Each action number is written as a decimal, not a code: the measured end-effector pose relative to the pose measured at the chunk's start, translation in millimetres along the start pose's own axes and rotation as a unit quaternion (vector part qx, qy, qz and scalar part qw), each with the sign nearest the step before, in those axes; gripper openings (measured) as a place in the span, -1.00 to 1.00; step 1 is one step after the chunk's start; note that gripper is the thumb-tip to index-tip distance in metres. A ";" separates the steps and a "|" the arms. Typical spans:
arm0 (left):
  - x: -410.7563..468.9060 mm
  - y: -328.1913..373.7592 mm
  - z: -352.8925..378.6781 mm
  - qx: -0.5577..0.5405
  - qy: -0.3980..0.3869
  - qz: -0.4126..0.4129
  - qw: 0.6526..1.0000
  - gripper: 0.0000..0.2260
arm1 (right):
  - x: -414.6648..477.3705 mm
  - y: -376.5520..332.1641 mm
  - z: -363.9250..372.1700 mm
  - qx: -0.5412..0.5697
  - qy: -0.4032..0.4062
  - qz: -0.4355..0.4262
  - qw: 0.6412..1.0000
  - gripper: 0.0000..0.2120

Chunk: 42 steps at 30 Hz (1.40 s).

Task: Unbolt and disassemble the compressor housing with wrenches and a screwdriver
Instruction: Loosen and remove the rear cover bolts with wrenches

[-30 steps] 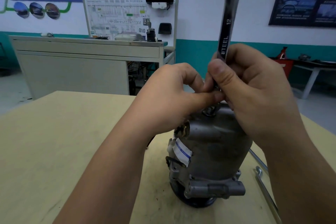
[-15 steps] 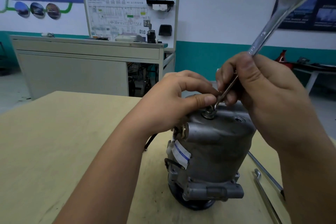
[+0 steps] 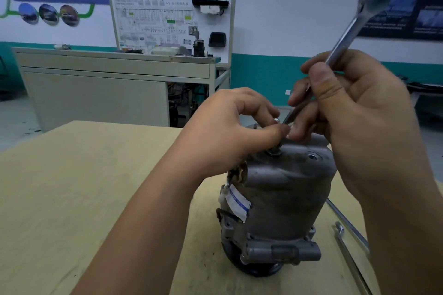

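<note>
The compressor housing stands upright on the wooden table, approx. in the middle-right of the view, with its black pulley end down on the tabletop. Both hands are above its top face.

The left hand comes from the lower left. Its thumb and fingers are curled and pinch a bolt that sticks up from the top of the housing, near the left edge of that face. The bolt head shows between the fingertips.

The right hand is just beside the left one, on the right, fingers closed around the shaft of a wrench. The wrench is tilted, its open end up and to the right, well above the housing. Its lower end points down toward the bolt, but the fingers hide it, so I cannot tell if it touches the bolt.

To the right of the bolt, 1 empty threaded hole is in the top face.

On the table right of the housing lie 2 thin metal tools, partly behind the right forearm.
</note>
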<state>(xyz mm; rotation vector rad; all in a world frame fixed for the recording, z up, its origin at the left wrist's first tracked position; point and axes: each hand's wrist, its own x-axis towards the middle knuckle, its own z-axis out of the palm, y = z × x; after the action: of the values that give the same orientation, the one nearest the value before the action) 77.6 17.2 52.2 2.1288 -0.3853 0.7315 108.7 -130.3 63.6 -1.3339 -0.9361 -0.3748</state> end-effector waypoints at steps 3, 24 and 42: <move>0.3 0.8 -0.7 -0.042 -0.020 -0.016 0.999 -0.89 | 0.8 4.3 0.9 0.000 0.001 0.007 1.000 -0.86; 0.1 -3.1 1.5 -0.033 0.005 -0.038 0.999 -0.80 | -3.9 -0.5 7.9 -0.163 -0.068 -0.016 0.984 -0.77; -0.7 3.7 -0.7 -0.081 -0.096 0.008 0.992 -0.78 | -5.7 -13.7 1.1 -0.295 -0.101 -0.014 0.950 -0.77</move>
<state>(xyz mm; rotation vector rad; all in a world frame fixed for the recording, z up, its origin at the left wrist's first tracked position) 74.9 15.5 54.4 2.0481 -0.5462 0.4874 95.0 -134.2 68.3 -1.9333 -1.0575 -0.5785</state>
